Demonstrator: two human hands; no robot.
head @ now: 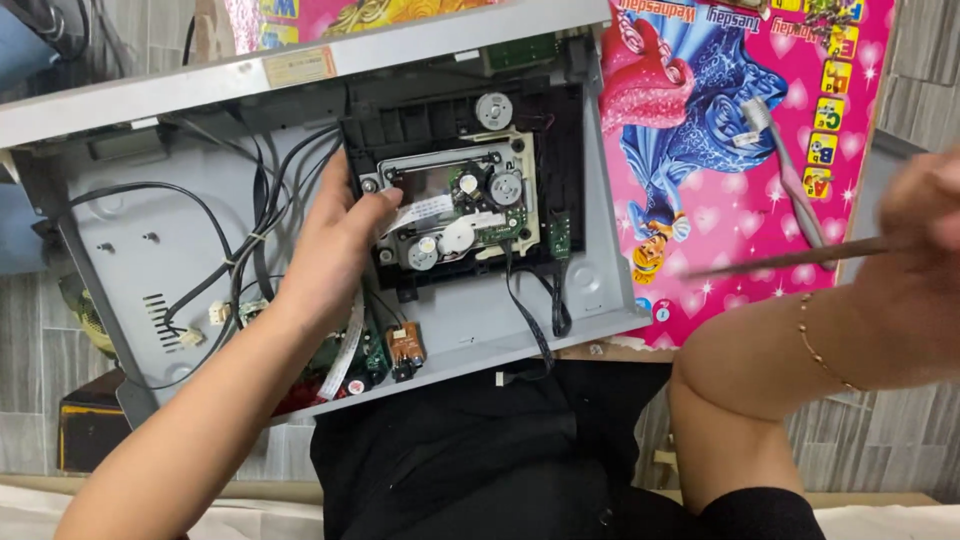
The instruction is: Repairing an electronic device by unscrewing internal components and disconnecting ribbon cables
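The black disc drive (460, 200) is sitting in the middle of the open grey metal box (130, 240). The left hand (335, 245) is lying spread on its left edge, fingers touching the white ribbon cable (420, 210). The right hand (925, 200) is pinching a thin tool (790, 258), blurry over the pink mat (720, 150). That tool could slip and scratch the tiny parts, or pressing fingers could bend the cable.

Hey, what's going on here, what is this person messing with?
A person has an opened disc player on their lap, cover off, wiring and boards exposed. The left hand rests on the black disc drive mechanism in the middle, fingers at its left edge. The right hand, blurred, holds a thin rod-like tool off to the side, over a pink cartoon mat, not touching the player.
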